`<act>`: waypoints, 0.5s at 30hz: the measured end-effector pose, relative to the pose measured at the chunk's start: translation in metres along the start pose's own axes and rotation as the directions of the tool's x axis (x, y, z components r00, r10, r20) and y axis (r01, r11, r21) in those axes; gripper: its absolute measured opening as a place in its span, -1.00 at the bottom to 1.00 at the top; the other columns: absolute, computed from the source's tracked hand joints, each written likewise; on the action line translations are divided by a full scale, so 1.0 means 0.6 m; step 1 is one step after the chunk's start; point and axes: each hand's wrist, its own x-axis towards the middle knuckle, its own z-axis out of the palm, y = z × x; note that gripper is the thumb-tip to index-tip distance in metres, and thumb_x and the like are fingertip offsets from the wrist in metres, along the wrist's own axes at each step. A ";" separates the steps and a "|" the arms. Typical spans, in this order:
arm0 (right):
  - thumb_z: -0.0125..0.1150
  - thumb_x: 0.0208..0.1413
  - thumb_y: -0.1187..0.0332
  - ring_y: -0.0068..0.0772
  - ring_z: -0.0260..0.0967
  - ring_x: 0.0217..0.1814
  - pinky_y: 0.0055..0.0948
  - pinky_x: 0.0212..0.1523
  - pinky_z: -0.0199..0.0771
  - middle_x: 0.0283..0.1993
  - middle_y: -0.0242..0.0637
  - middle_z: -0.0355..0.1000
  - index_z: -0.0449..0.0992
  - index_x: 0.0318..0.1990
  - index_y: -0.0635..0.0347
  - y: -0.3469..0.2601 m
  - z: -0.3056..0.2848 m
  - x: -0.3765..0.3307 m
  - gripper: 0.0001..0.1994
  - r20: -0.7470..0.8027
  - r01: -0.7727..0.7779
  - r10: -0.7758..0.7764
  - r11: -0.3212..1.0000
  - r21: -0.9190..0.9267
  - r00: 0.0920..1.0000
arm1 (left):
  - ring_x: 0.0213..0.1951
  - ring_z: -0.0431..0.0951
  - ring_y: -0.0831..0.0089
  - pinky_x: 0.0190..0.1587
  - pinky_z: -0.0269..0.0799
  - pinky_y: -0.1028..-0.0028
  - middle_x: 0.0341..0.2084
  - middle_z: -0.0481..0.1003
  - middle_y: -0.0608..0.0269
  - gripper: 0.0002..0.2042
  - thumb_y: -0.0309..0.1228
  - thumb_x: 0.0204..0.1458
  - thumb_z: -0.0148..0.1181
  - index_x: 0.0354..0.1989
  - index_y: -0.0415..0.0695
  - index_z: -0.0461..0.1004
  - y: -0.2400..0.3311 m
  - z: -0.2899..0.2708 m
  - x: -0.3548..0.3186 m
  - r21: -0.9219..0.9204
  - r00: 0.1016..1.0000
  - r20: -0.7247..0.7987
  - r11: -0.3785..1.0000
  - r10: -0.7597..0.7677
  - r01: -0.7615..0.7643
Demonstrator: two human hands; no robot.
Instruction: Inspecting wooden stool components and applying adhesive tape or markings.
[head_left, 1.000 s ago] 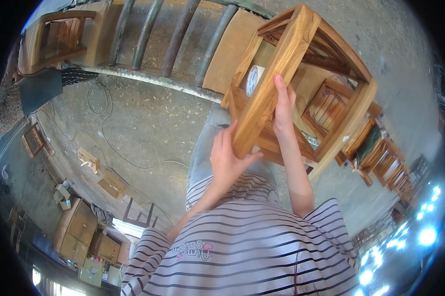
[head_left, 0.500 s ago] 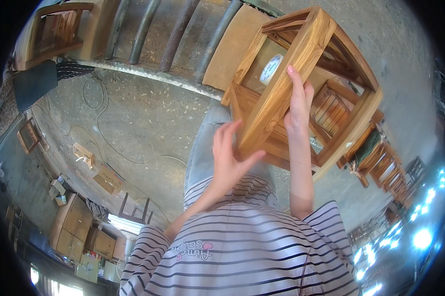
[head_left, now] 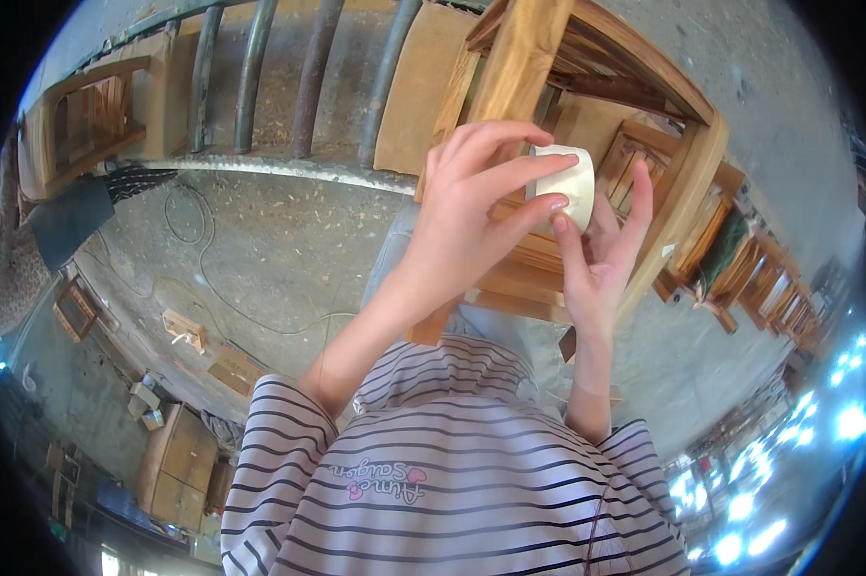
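A roll of cream-white tape (head_left: 575, 182) is between my two hands, over the wooden chair frame (head_left: 519, 72). My left hand (head_left: 476, 192) is closed on it, fingertips across its outer face and thumb along its lower side. From below, my right hand (head_left: 603, 250) grips the roll with its thumb at the lower edge; its index finger points up, clear of the roll. Some right fingers are partly hidden behind the tape. The brown frame, with slats and open sides, stands tilted in front of me, and no hand grips its bars.
The frame rests beside a cardboard-covered edge (head_left: 418, 91) of a rack with metal bars (head_left: 318, 77). Another wooden frame (head_left: 92, 120) sits at the far left. Stacked wooden pieces (head_left: 773, 298) stand at right. A cable (head_left: 250, 312) crosses the floor, near a cardboard box (head_left: 236, 368).
My right hand has left the frame's bar, and my left hand has come up from its near end. Both now hold the tape roll, previously seen inside the frame.
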 end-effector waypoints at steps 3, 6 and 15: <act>0.04 0.21 0.65 -0.31 0.31 0.22 -0.41 0.16 0.33 0.22 -0.03 0.32 -0.10 0.43 0.21 -0.008 -0.014 -0.005 -0.32 0.059 -0.043 0.043 0.999 -0.008 0.997 | -0.08 0.47 0.29 0.00 0.37 0.37 -0.22 0.55 0.32 -0.67 -0.48 -0.15 0.39 -0.13 0.03 0.65 0.001 0.013 0.006 0.028 0.994 0.106 0.999 0.036 -0.039; 0.04 0.19 0.68 -0.35 0.31 0.23 -0.41 0.17 0.33 0.21 -0.06 0.33 -0.06 0.42 0.23 -0.011 -0.029 -0.006 -0.33 0.107 -0.033 0.041 0.997 -0.077 0.993 | -0.08 0.46 0.29 -0.02 0.36 0.37 -0.24 0.54 0.38 -0.71 -0.48 -0.17 0.39 -0.19 0.02 0.66 0.001 0.021 0.005 0.125 0.984 0.128 0.982 0.125 -0.142; 0.09 0.12 0.70 -0.43 0.47 0.00 -0.50 0.02 0.45 0.08 -0.21 0.45 0.35 0.22 0.22 0.020 -0.049 -0.003 -0.52 0.060 -0.018 0.030 0.983 -0.181 0.998 | -0.11 0.46 0.16 -0.09 0.35 0.28 -0.32 0.47 0.23 -0.83 -0.59 -0.17 0.33 -0.36 -0.14 0.53 0.004 0.056 -0.033 0.172 0.978 0.124 0.967 0.166 -0.186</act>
